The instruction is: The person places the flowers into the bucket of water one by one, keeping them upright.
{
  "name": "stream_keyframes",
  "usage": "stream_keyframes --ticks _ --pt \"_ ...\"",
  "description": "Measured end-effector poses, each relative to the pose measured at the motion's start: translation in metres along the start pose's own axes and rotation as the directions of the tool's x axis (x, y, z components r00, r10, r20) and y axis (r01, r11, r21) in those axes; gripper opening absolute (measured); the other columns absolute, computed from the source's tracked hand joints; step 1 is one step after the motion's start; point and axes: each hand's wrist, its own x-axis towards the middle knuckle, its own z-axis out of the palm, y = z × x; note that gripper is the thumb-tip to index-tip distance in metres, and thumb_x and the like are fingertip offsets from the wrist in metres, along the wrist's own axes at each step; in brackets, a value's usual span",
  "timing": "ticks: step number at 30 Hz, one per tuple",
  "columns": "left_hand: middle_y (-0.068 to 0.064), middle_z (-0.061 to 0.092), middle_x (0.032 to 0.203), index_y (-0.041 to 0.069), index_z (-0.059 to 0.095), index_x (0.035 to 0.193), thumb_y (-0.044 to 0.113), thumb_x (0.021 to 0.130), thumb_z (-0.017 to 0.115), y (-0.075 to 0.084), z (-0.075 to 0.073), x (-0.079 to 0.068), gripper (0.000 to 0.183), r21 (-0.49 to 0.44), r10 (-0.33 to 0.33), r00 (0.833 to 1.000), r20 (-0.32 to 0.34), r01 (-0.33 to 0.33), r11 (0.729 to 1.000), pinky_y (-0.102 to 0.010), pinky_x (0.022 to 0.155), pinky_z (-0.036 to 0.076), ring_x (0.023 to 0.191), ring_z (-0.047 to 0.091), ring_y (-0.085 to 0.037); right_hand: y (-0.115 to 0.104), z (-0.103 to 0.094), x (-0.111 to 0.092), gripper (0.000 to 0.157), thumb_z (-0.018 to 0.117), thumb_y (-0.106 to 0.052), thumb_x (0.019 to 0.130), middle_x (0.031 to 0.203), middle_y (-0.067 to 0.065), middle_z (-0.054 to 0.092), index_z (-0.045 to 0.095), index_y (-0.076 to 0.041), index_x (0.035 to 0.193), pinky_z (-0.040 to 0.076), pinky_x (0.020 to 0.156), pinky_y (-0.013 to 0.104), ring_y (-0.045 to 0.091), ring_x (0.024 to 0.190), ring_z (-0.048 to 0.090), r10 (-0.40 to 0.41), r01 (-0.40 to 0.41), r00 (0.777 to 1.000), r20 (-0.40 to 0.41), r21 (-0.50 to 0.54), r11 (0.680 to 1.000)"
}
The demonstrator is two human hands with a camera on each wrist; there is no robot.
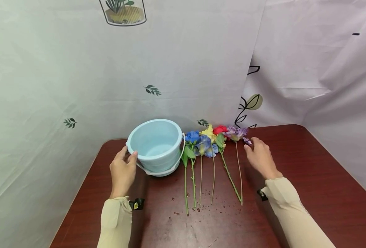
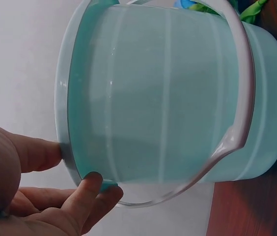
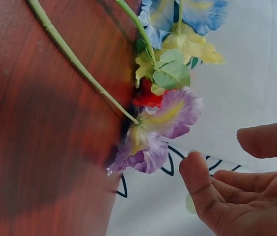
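Observation:
My left hand (image 1: pixel 122 174) pinches the rim of a light blue plastic bucket (image 1: pixel 158 165) between thumb and fingers. In the left wrist view the bucket (image 2: pixel 153 98) shows its ribbed side, its pale handle (image 2: pixel 245 73) hanging down across it. To its right lie several stemmed flowers in a row, blooms toward the wall. My right hand (image 1: pixel 262 157) is beside the outermost one, a purple flower (image 1: pixel 236 133), its fingers relaxed and holding nothing. The right wrist view shows a gap between those fingers and the purple petals (image 3: pixel 178 115).
Blue (image 1: pixel 192 137), yellow (image 1: pixel 209 133) and red (image 1: pixel 220 129) blooms crowd together at the back. Water drops (image 1: pixel 198 209) dot the dark red-brown table (image 1: pixel 170 230) near the stem ends. A white patterned cloth (image 1: pixel 195 69) hangs right behind the table's back edge.

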Motion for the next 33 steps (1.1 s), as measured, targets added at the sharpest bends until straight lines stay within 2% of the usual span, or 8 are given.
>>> stream_keyframes --ticks 6,11,24,33 --pt "-0.025 0.057 0.128 -0.006 0.046 0.139 0.013 0.096 0.060 0.000 -0.001 0.000 0.050 -0.009 -0.016 1.000 -0.001 0.016 1.000 -0.039 0.088 0.052 0.110 0.062 -0.034 -0.001 0.001 0.007 0.036 0.055 -0.012 0.096 0.093 0.025 0.060 0.051 0.013 0.122 0.047 0.071 0.053 0.038 0.082 0.058 -0.024 0.023 0.999 -0.039 -0.024 0.999" --pt "-0.027 0.056 0.130 -0.006 0.046 0.139 0.014 0.096 0.060 0.001 -0.002 0.000 0.050 -0.021 -0.017 1.000 0.003 0.017 1.000 -0.042 0.090 0.052 0.113 0.060 -0.036 -0.002 0.001 0.012 0.034 0.056 -0.012 0.094 0.085 0.021 0.060 0.053 0.012 0.119 0.047 0.066 0.048 0.035 0.074 0.057 -0.028 0.027 0.999 -0.035 -0.040 0.999" --pt "-0.027 0.054 0.131 -0.005 0.046 0.140 0.014 0.095 0.061 0.001 -0.003 -0.001 0.051 -0.041 -0.029 1.000 0.010 0.029 0.999 -0.042 0.090 0.051 0.114 0.059 -0.036 -0.005 0.007 0.019 0.036 0.056 -0.011 0.094 0.088 0.024 0.063 0.054 0.013 0.121 0.049 0.067 0.049 0.035 0.075 0.060 -0.009 0.011 1.000 0.027 -0.060 0.998" --pt "-0.026 0.055 0.131 -0.005 0.046 0.140 0.015 0.095 0.062 0.003 -0.003 0.000 0.052 -0.052 -0.046 0.999 0.022 0.047 0.998 -0.042 0.091 0.051 0.115 0.059 -0.035 -0.001 0.013 0.028 0.040 0.057 -0.009 0.093 0.084 0.021 0.063 0.049 0.014 0.125 0.049 0.065 0.046 0.032 0.072 0.061 0.038 -0.032 0.992 0.117 -0.058 0.998"
